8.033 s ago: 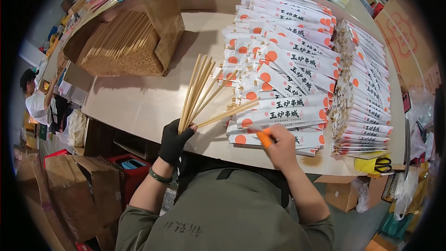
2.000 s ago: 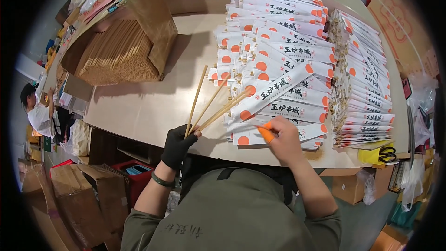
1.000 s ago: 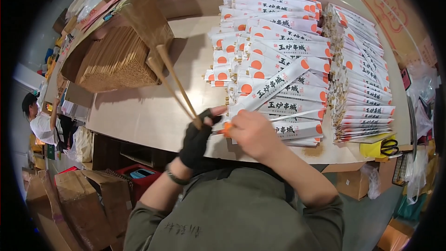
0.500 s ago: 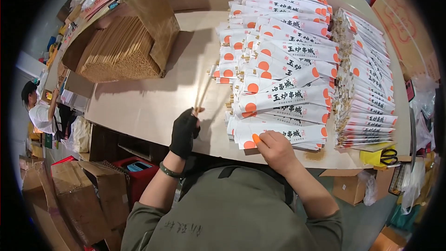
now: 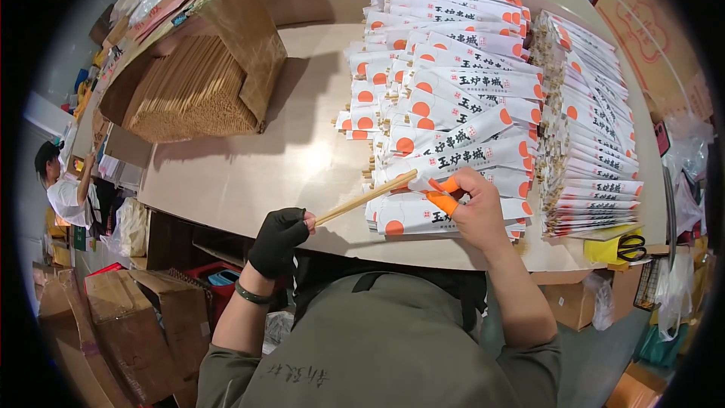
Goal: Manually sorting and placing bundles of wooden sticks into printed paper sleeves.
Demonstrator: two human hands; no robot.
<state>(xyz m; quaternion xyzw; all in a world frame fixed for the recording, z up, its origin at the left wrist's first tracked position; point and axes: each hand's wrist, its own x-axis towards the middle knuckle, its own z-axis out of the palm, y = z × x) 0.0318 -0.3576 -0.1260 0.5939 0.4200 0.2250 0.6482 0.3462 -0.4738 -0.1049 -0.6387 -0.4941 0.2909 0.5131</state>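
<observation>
My left hand (image 5: pixel 281 243), in a black fingerless glove, is closed round the near end of a pair of wooden chopsticks (image 5: pixel 366 197). The chopsticks slant up and to the right over the table's near edge. Close to their far tips is my right hand (image 5: pixel 472 208), with orange covers on the thumb and forefinger. Its fingers pinch what looks like the end of a white paper sleeve (image 5: pixel 430 184); most of that sleeve is hidden or blends into the pile. Beneath and beyond lies a heap of paper-sleeved chopsticks (image 5: pixel 483 83) with orange dots and black lettering.
A cardboard box (image 5: pixel 260 53) on its side at the back left holds many bare chopsticks (image 5: pixel 200 106). More sleeved chopsticks (image 5: pixel 593 136) are stacked at right, near black-handled scissors (image 5: pixel 631 248). Cartons (image 5: pixel 143 325) stand at lower left. Another person (image 5: pixel 68 189) is at far left.
The chopsticks have swung from nearly upright to a rightward slant as my left hand moved left and down. My right hand has risen from the front sleeve toward the chopstick tips.
</observation>
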